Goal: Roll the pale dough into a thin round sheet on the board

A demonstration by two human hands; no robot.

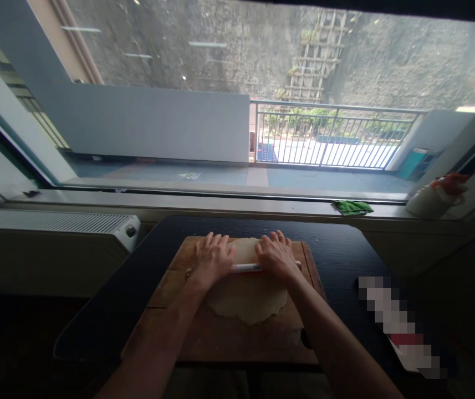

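A sheet of rolled-out dough (pixel 248 302) with an uneven edge lies on a wooden cutting board (pixel 166 327). Across the dough runs a rolling pin (pixel 246 268), pale in the middle; its right end shows beside my right wrist. My left hand (pixel 214 256) rests over the pin's left part, palm down, fingers stretched forward past it. Over the right part lies my right hand (pixel 276 255), also palm down, with its fingers extended and slightly spread. Both palms cover much of the pin, and neither hand's fingers wrap around it.
The board sits on a black table (pixel 341 260). A blurred-out item (pixel 399 327) lies at its right edge. On the windowsill are a green cloth (pixel 352 207) and a light-coloured jug (pixel 428 200). A radiator (pixel 54 227) stands left of the table.
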